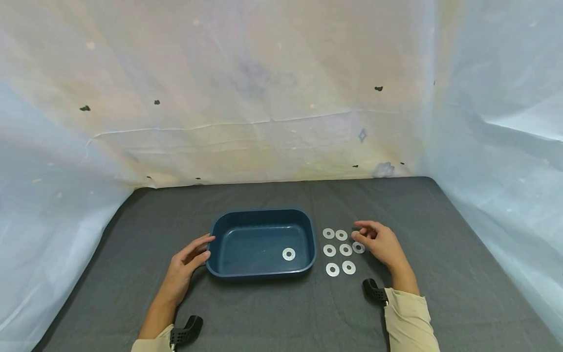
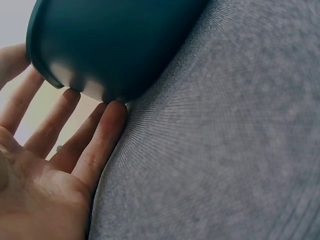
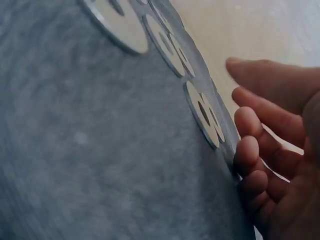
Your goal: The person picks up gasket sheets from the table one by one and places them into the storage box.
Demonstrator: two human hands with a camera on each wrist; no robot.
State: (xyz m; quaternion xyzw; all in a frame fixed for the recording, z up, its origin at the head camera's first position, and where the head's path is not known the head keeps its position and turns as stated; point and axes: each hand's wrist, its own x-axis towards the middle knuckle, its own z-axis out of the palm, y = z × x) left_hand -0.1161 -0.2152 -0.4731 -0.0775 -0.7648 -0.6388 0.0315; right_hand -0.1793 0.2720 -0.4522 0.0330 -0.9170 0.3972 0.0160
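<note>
A dark blue rectangular tray [image 1: 261,275] stands on the cloth, with one flat white ring-shaped washer [image 1: 288,258] lying inside toward its right end. My left hand [image 1: 184,266] touches the tray's left end, its fairly straight fingertips against the outer wall in the left wrist view. To the right of the tray, several similar washers [image 1: 332,274] lie in loose rows. Over the far right washers is my right hand [image 1: 381,244], thumb and forefinger apart, the other fingers bent. Nothing shows between its fingertips, and it partly hides one washer [image 1: 355,233].
Dark grey cloth [image 1: 272,318] covers the table. Pale sheeting [image 1: 264,98] hangs behind it and at both sides. Each wrist carries a black camera mount, the left one [image 1: 186,331] near the front and the right one [image 1: 374,291] in front of the washers.
</note>
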